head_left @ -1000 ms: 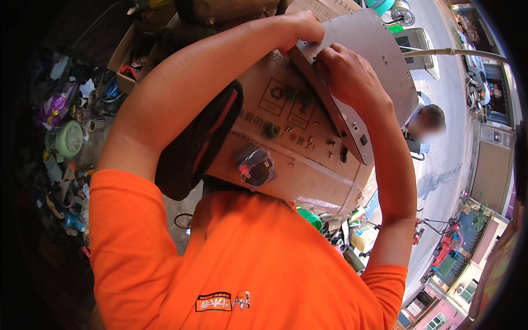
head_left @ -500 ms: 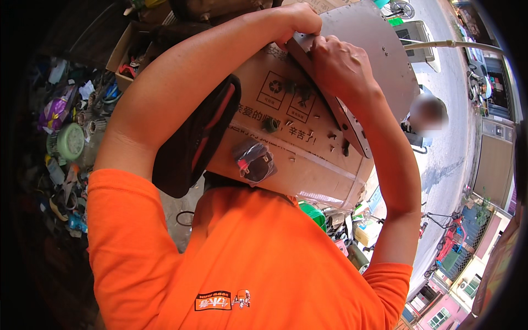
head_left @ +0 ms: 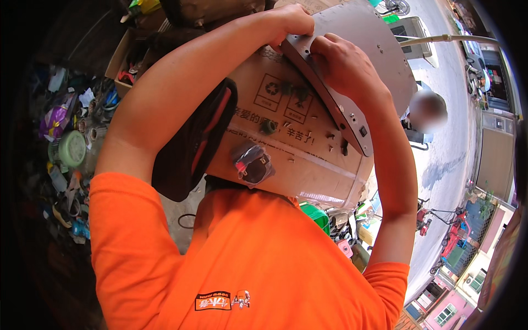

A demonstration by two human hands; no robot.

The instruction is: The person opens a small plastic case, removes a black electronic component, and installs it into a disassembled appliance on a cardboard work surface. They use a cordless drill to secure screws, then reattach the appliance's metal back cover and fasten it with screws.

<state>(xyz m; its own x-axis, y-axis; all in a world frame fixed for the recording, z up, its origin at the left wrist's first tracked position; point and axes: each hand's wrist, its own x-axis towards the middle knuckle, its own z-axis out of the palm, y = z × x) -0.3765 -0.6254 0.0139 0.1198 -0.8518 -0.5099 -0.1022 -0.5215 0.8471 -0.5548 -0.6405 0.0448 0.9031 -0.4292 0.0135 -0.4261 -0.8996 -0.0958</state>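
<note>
A grey metal panel (head_left: 393, 77) with a bent rim, screws and a small black rocker switch (head_left: 363, 131) lies tilted on a cardboard box (head_left: 324, 179). My left hand (head_left: 294, 25) is closed around the panel's far left corner, with its fingertips partly hidden. Beside it, my right hand (head_left: 347, 65) rests on the panel near the rim, fingers curled in a pinch. Whatever sits between those fingertips is hidden. Several small dark bits and screws lie on the box, close to the rim.
On the box's near side sits a plastic-wrapped black part (head_left: 253, 164). A black fabric case (head_left: 190, 148) stands beneath my left forearm. Mixed clutter with a pale green round item (head_left: 72, 148) fills the left. Beyond the panel, a person (head_left: 428, 113) is by the street.
My right hand has turned slightly and its forearm has swung a little left, so the rocker switch shows now. My left hand has shifted slightly left with the panel.
</note>
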